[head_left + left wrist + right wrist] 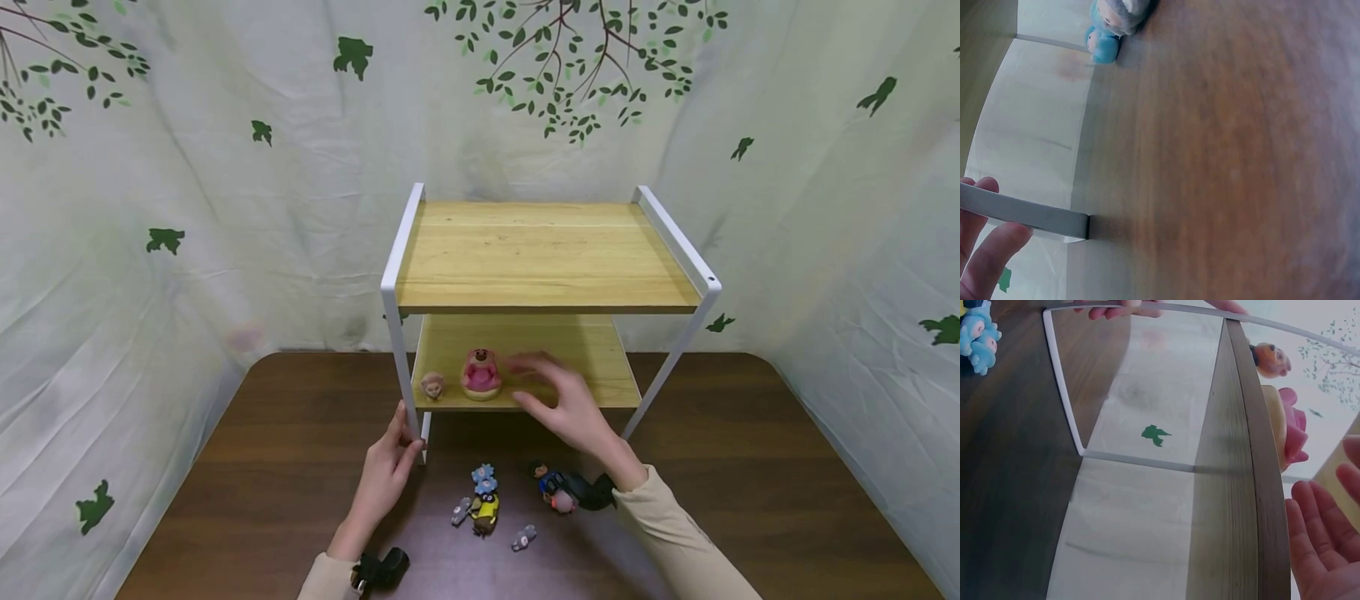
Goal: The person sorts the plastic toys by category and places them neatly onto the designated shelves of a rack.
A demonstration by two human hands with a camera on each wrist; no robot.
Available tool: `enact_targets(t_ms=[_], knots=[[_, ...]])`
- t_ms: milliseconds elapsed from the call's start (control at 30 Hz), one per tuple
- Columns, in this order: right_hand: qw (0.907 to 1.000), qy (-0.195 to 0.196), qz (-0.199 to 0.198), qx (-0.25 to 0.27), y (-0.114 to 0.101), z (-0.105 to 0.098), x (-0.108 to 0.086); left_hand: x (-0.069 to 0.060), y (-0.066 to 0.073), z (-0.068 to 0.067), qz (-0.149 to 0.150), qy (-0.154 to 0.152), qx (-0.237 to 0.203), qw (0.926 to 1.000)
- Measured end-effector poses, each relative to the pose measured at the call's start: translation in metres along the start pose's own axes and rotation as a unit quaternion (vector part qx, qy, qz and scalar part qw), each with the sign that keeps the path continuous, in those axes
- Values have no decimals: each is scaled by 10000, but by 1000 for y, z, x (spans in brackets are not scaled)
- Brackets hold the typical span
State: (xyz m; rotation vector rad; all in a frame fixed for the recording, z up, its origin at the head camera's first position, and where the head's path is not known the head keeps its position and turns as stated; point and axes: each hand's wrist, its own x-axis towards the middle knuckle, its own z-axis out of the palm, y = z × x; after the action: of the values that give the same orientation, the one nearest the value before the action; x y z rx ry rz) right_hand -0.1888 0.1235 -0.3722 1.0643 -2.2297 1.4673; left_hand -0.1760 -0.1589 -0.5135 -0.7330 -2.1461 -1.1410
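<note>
Gripped the white leg with the left hand and held the right hand, with thumb and fingers wide apart, just beside the pink bear on the lower shelf.

No readable lettering in any view

No text, label, brand, number or sign can be read in the head view or in either wrist view; any marks on the small grey figures on the table are too small to make out.
</note>
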Motion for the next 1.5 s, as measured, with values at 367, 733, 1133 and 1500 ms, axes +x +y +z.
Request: enact_targets(t_ms=[367,733,1133,1500], knots=[[9991,236,-333,-96,-21,-4,-15,-1,0,0,-53,-3,-40,10000],[9993,210,-297,115,12,-1,-37,0,0,0,-42,2,-23,10000],[9996,98,-164,198,9,1,-52,-1,0,0,-3,40,7,10000],[9996,-145,153,162,15,4,-71,0,2,0,-140,26,44,9999]])
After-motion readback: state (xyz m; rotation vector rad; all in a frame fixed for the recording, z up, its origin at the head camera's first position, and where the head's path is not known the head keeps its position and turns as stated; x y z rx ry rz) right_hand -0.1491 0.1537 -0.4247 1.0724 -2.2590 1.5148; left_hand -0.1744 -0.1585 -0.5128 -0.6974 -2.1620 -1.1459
